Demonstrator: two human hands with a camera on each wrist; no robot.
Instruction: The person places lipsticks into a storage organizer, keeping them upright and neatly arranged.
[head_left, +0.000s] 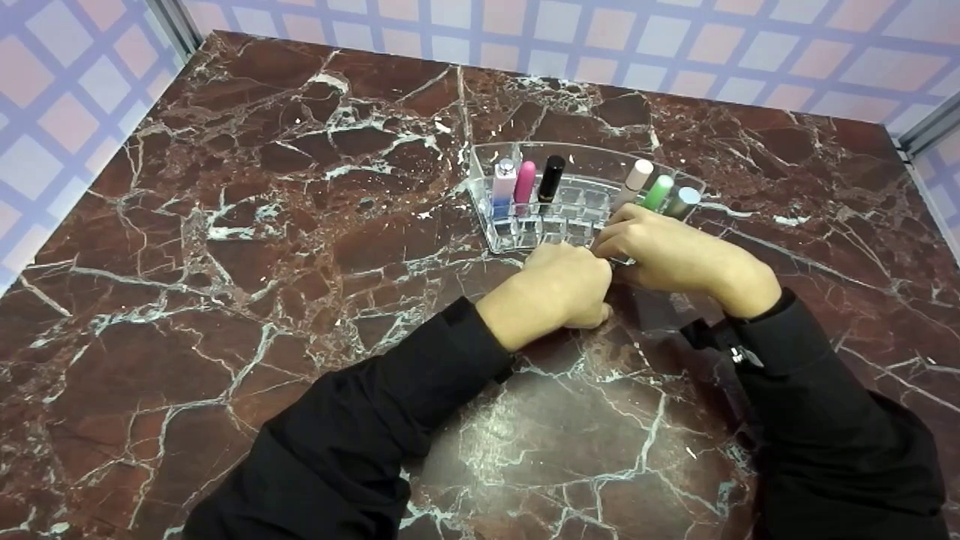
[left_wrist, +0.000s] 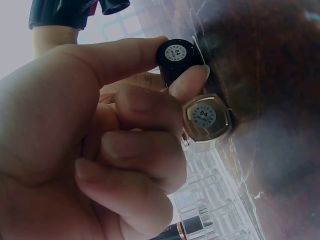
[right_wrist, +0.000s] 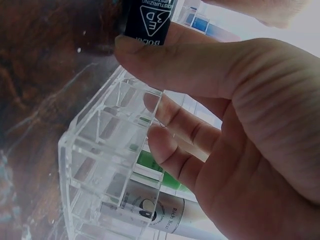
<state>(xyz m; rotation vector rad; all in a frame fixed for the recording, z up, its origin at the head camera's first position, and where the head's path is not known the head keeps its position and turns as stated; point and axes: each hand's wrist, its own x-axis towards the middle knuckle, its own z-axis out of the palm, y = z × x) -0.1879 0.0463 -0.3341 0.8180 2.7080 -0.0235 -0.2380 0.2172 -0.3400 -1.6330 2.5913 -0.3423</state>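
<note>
At the front right corner of a clear acrylic lipstick organizer [head_left: 489, 229], my two hands meet. My left hand [head_left: 559, 289] pinches a black lipstick tube [left_wrist: 176, 56] by thumb and index finger, its round "04" end facing the wrist camera. Beside that index fingertip is a gold-ended tube [left_wrist: 206, 119], also marked "04"; whether the hand grips it I cannot tell. My right hand [head_left: 675, 247] holds a black tube with white print [right_wrist: 149, 22] by thumb and forefinger, its other fingers along the organizer. This may be the same black tube. The head view hides it behind my hands.
In the organizer stand a pink tube [head_left: 525, 182], a black tube [head_left: 552, 178], a clear-capped blue tube [head_left: 503, 187], a pale pink tube [head_left: 637, 176], a green tube [head_left: 658, 192] and a silver tube [head_left: 682, 201]. Patterned panels [head_left: 540, 34] border the marbled table [head_left: 300, 300].
</note>
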